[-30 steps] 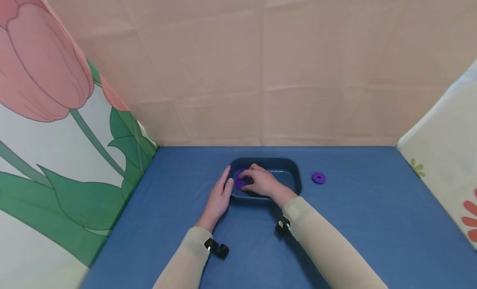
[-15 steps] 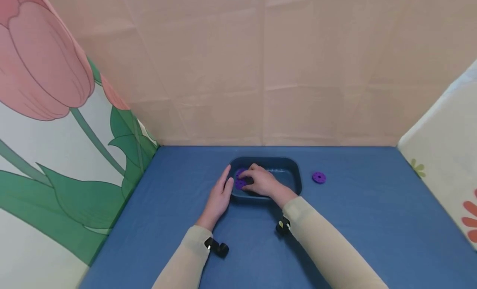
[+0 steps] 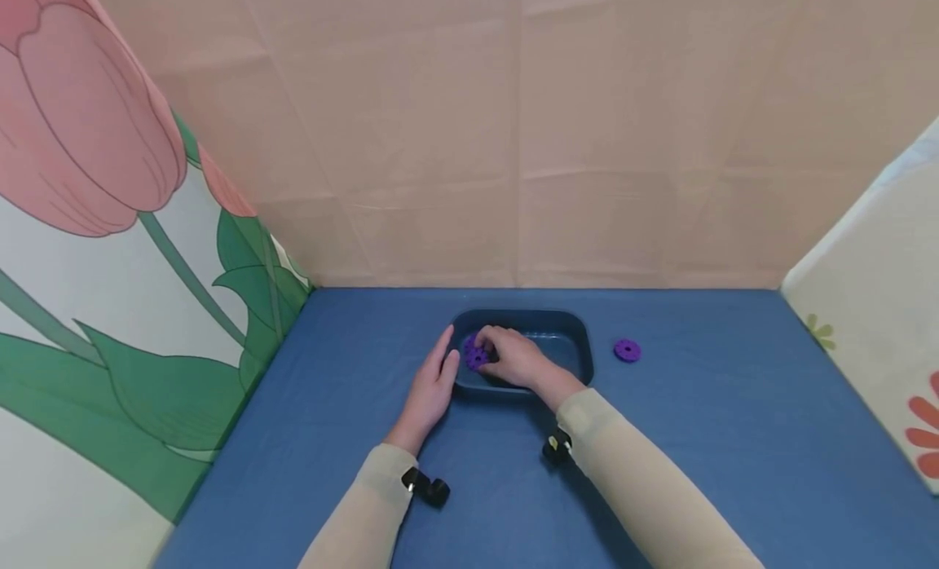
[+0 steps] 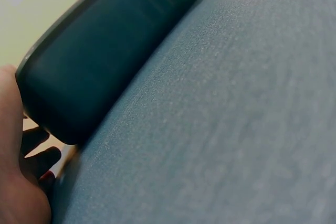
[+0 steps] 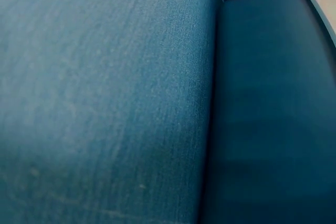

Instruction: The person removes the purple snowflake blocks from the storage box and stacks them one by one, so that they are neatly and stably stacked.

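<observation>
In the tray (image 3: pixel 566 347), the curled right grip (image 3: pixel 516 360) pinches a disc (image 3: pixel 475 357).

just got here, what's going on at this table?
A person is working at a dark blue tray on the blue table. Their left hand is against the tray's left end, fingers mostly straight. Their right hand is inside the tray, seemingly pinching a purple disc near that same end; whether another lies under it is hard to tell. A second purple disc lies on the table, right of the tray, touched by neither hand.
</observation>
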The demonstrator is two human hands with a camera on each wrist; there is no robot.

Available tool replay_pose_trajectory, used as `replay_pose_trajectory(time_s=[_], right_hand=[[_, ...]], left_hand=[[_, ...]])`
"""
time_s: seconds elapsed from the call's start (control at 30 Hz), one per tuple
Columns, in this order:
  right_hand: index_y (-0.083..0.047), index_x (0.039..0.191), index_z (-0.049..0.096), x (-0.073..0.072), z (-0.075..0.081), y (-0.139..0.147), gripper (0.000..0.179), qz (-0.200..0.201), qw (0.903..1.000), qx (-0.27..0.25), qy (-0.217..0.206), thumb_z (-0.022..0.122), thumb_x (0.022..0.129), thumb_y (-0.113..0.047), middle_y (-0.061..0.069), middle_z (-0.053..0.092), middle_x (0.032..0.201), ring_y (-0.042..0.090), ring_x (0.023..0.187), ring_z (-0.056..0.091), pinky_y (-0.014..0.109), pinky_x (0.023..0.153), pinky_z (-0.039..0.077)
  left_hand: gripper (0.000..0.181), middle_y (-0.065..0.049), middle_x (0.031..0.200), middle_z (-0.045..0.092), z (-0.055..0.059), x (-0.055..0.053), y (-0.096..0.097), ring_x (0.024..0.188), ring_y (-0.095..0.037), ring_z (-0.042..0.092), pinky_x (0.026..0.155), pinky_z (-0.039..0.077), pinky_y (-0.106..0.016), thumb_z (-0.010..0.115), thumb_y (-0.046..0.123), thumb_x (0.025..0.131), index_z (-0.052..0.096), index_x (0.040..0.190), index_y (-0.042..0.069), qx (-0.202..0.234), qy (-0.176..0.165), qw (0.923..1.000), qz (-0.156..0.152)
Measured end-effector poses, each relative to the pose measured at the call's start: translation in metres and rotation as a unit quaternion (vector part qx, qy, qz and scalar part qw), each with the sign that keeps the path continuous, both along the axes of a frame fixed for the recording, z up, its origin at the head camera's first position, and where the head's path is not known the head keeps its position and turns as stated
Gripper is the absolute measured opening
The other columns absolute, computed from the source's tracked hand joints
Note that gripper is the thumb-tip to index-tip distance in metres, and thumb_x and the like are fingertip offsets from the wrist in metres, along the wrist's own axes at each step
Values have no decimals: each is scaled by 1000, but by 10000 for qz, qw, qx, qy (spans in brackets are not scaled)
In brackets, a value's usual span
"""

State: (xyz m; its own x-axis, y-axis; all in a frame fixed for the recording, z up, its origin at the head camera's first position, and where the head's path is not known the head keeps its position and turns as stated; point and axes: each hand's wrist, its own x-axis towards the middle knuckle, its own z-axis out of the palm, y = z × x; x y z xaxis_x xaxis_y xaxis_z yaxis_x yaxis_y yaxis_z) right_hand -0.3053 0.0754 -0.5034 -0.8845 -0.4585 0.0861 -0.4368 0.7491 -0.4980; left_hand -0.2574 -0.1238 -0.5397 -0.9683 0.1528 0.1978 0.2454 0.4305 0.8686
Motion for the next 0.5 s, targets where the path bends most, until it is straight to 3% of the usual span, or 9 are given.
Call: replay_pose_trajectory(time_s=[0.5], right_hand=[[-16,116,68,-1,-1,0,39,-19,9999,136,36,82,81,-25,-2,64,97,14,88,57,36,84,50]], left_hand=[[49,19,155,26,0,1,1,142,-12,26,113,26,-50,38,40,106,24,153,42,-32,13,10000,91]])
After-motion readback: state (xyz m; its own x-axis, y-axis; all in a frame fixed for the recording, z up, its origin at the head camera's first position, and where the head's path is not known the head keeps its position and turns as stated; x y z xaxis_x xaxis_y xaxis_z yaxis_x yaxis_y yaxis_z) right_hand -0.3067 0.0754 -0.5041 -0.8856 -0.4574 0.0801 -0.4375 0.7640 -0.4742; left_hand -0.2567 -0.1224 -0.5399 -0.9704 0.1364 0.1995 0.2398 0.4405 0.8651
